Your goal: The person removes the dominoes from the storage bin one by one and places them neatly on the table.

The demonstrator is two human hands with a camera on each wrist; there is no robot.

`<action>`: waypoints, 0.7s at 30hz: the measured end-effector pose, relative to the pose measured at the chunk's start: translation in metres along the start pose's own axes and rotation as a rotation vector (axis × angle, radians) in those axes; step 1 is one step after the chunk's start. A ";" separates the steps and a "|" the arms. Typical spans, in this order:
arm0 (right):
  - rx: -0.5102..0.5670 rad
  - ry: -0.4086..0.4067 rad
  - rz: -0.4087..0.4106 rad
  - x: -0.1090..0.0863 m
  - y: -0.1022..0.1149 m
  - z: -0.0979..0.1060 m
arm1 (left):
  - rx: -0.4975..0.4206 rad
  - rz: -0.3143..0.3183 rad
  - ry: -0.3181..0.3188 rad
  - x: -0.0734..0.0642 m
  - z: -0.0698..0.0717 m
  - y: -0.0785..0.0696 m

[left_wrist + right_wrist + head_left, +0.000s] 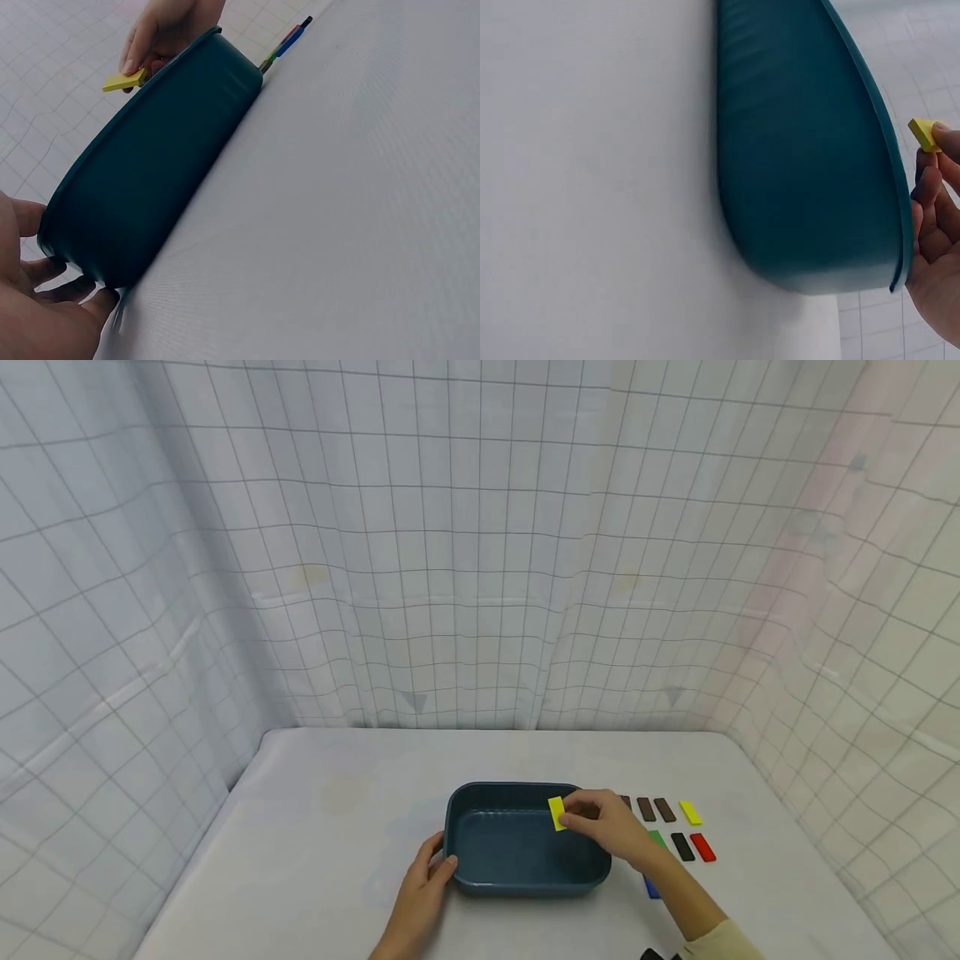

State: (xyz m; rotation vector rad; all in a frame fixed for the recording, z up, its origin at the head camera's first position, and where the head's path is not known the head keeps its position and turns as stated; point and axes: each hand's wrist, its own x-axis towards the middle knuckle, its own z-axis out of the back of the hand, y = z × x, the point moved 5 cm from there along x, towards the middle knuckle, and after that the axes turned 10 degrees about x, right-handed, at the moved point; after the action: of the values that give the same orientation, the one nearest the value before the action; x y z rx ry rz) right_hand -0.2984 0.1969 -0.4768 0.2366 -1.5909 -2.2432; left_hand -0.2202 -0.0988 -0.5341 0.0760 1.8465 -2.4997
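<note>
A dark teal rectangular basin [525, 890] sits on the white table. My left hand [417, 893] holds its left end, and in the left wrist view the fingers [94, 300] curl against the outer wall. Above the right part of the basin, my right hand [611, 831] pinches a small flat yellow block [557, 813] between thumb and fingers. The right wrist view shows this yellow block [922, 135] beyond the basin's rim. From the head view, the bare basin floor shows under the block.
Right of the basin lie small flat blocks: several brown ones [665, 810], a yellow one [691, 812], a black one [682, 847], a red one [702, 847], a green one [657, 839] and a blue one [652, 887]. My right forearm partly covers some. Gridded white curtains [480, 568] surround the table [315, 827].
</note>
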 end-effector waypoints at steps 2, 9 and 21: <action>0.003 -0.011 -0.008 -0.004 0.000 0.004 | 0.000 0.001 -0.001 0.000 0.001 0.000; 0.037 0.008 -0.036 -0.016 0.001 0.018 | -0.025 0.016 0.010 0.001 0.000 0.002; 0.043 -0.070 -0.135 -0.036 -0.010 0.042 | -0.038 0.007 0.020 0.000 -0.001 0.004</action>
State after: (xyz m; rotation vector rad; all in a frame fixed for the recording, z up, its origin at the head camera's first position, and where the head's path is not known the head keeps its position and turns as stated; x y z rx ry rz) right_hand -0.2824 0.2504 -0.4746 0.2884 -1.7079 -2.3430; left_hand -0.2200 -0.0995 -0.5381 0.1062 1.8964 -2.4671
